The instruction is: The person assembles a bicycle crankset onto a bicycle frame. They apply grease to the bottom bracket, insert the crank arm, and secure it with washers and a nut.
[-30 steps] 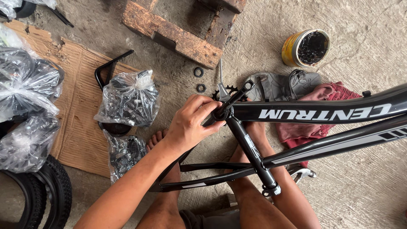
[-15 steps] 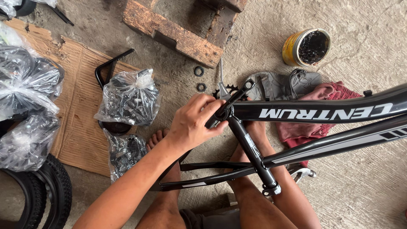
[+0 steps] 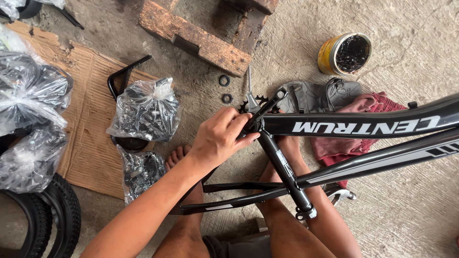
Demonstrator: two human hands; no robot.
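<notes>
Black bicycle frame [image 3: 363, 125] lies across our knees, reaching right; our left hand [image 3: 221, 138] clenches its bottom bracket shell [image 3: 256, 125], while our right hand [image 3: 287, 145] sits behind the tube, fingers unseen. We judge the unsupported frame could roll, scattering loose rings [image 3: 224, 89] nearby.

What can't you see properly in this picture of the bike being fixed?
Head view:
- Right hand: mostly hidden behind the bike frame.
- Left hand: fingertips cover the frame joint, so the part they touch is hidden.
- Plastic bags: contents blurred by crinkled film.
- Tyres: cut off by the picture's edge.
</notes>
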